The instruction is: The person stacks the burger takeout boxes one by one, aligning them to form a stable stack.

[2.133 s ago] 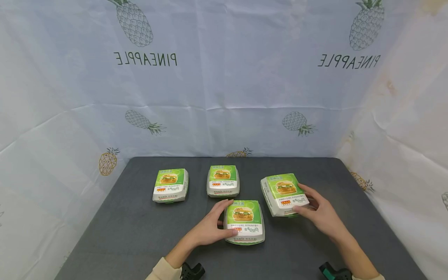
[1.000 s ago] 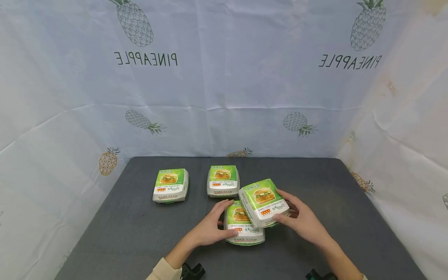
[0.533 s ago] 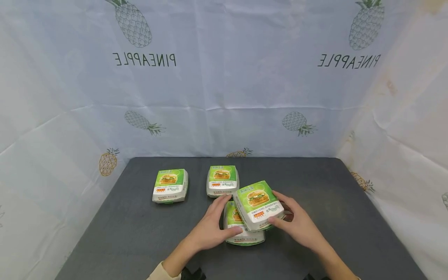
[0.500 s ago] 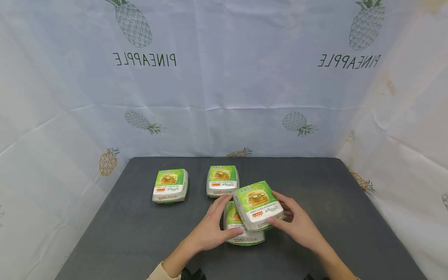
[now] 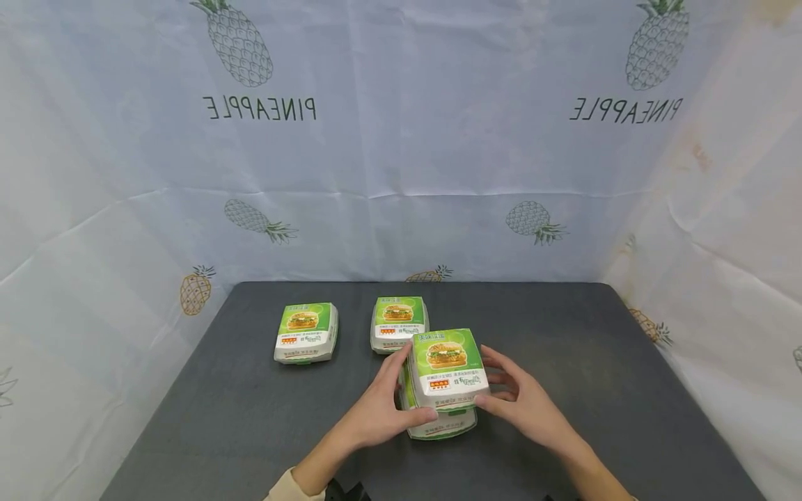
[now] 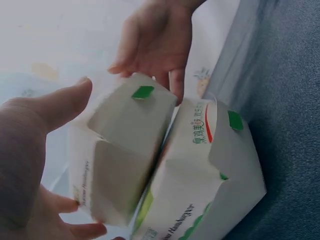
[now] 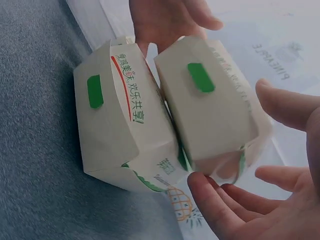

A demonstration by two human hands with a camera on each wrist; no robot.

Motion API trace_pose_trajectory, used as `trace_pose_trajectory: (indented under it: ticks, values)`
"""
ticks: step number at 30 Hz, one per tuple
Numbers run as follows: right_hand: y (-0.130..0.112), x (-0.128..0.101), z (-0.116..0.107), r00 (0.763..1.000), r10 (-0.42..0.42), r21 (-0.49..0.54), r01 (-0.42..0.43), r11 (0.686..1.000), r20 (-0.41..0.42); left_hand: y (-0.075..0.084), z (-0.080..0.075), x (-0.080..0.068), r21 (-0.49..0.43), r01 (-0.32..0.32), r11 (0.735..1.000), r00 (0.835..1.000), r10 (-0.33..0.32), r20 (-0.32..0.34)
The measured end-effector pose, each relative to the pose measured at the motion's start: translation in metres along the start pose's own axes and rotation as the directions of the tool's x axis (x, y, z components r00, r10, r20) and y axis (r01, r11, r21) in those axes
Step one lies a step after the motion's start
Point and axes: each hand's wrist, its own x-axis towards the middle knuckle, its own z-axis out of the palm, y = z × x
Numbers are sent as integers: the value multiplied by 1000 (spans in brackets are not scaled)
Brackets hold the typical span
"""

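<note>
Two green-and-white burger boxes lie one above the other at the front of the dark table. The upper burger box (image 5: 447, 369) is slightly offset from the lower burger box (image 5: 441, 424), which it mostly hides. A narrow wedge-shaped gap shows between them in the wrist views. My left hand (image 5: 382, 407) holds the upper box's left side, with the thumb by the front corner and fingers toward the back. On the right side, my right hand (image 5: 523, 403) holds the same box between thumb and fingers. Both wrist views show green tabs on the box fronts.
Behind the stack stands another burger box (image 5: 399, 323), close to the upper box's back edge. One more burger box (image 5: 305, 332) sits to its left. A pineapple-print cloth (image 5: 401, 139) hangs around the back and sides of the dark table (image 5: 207, 417).
The right hand has carried its burger box left over the lower one, and the box has turned straight. My left hand has shifted up from the lower box to the upper one.
</note>
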Motion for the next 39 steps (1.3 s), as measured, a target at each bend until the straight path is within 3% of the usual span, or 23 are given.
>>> trace_pose_trajectory:
  ticks: [8, 21, 29, 39]
  values:
    - [3, 3, 9, 999, 39, 63, -40, 997, 12, -11, -1, 4, -108, -45, 993, 999, 45, 0]
    - [7, 4, 21, 994, 105, 45, -104, 994, -14, -20, -5, 6, -228, -102, 968, 993, 113, 33]
    - [6, 7, 18, 995, 101, 21, -102, 995, 10, -21, -4, 5, -235, -103, 966, 994, 105, -4]
    - [2, 12, 15, 990, 132, -47, -130, 990, 45, -20, -5, 4, -206, -117, 971, 993, 118, -6]
